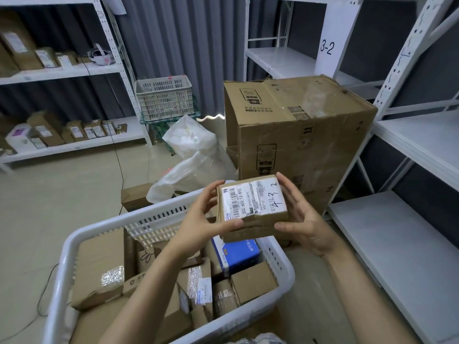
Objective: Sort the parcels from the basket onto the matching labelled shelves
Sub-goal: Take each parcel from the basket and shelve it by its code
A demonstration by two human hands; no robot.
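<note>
Two hands are up in front of me with one small brown parcel (pixel 252 207) between them. The left hand (pixel 203 219) grips its left edge with thumb and curled fingers, and the right hand (pixel 300 219) clasps its right edge the same way. The parcel is held above the far end of the white basket (pixel 59 281), its white label facing up with "4-3" handwritten on it.

The basket holds a heap of brown cartons, overlapping too much to count, and one blue-and-white box (pixel 238 256). A second white crate (pixel 164 98) stands at the back. One big cardboard carton (pixel 298 135) sits behind the parcel, with crumpled plastic bags (pixel 196 155) beside it. The left rack (pixel 62 72) carries parcels on two tiers. A "3-2" sign (pixel 327 47) hangs on the back rack.
</note>
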